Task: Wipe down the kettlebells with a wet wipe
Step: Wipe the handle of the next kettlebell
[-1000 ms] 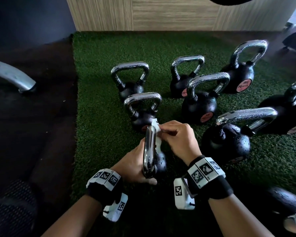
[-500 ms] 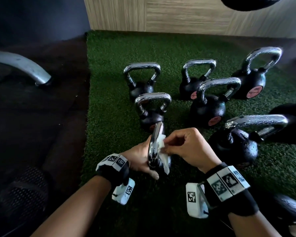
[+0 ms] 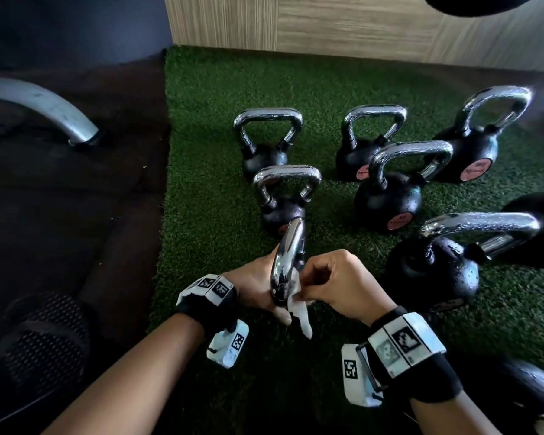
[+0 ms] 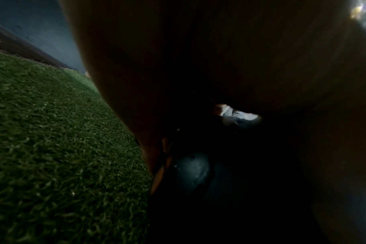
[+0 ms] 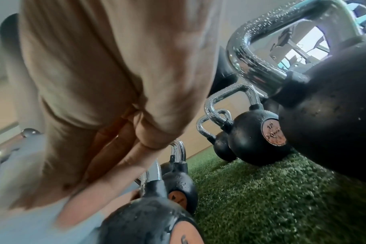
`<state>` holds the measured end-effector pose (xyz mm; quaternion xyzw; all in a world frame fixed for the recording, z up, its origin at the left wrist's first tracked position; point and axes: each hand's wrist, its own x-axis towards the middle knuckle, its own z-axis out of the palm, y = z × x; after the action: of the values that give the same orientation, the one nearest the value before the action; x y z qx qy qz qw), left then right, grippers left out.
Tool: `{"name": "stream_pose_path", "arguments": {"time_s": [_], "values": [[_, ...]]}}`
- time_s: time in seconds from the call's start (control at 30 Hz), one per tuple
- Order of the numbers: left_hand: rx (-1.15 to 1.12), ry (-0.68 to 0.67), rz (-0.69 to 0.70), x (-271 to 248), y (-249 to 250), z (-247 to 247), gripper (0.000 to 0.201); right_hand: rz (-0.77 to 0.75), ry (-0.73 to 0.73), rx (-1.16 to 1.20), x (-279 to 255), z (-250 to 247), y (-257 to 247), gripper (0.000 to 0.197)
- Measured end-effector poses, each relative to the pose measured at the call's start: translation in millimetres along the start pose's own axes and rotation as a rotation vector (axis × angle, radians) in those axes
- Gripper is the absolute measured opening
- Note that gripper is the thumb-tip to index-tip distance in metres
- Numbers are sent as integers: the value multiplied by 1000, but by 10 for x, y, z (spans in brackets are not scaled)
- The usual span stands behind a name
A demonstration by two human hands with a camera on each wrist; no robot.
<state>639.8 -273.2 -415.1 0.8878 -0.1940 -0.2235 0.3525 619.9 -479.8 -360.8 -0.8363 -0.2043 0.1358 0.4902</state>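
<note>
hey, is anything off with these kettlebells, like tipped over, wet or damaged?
Nothing looks damaged or tipped. The kettlebells standing on the turf carry water droplets, plainest on the big kettlebell to the right. The small kettlebell is turned edge-on to the head camera, left hand behind it, right hand pinching the wipe.

Both forearms reaching in from six o'clock, banded at the wrists. Left grip [image 3: 258, 285] at nine o'clock, thumb pointing toward five o'clock, fingers hidden. Right grip [image 3: 343, 284] at three o'clock, knuckles up, fingertips pinched together.
</note>
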Motion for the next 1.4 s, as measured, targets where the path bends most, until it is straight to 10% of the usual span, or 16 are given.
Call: {"name": "stream_pose_path", "arguments": {"time_s": [0.2, 0.43, 0.63, 0.8, 0.97, 1.2, 1.4], "values": [[228, -83, 105, -17, 147, -31, 62, -25, 2, -66, -39, 5, -5, 36], [-66, 8, 80, -116, 160, 0, 87, -42, -163, 5, -57, 4, -30, 14], [-48, 31, 126, -121, 118, 30, 105, -12, -215, 35, -12, 56, -36, 32], [-133, 68, 106, -114, 56, 74, 132, 82, -188, 560, -57, 147, 45, 16], [121, 2, 132, -74, 133, 56, 110, 185, -72, 1031, -41, 222, 175, 17], [143, 37, 182, -129, 239, 16, 90, 175, -92, 1153, -4, 268, 164, 18], [73, 109, 188, -122, 201, 55, 119, 181, 50, 1278, 31, 357, 150, 23]]}}
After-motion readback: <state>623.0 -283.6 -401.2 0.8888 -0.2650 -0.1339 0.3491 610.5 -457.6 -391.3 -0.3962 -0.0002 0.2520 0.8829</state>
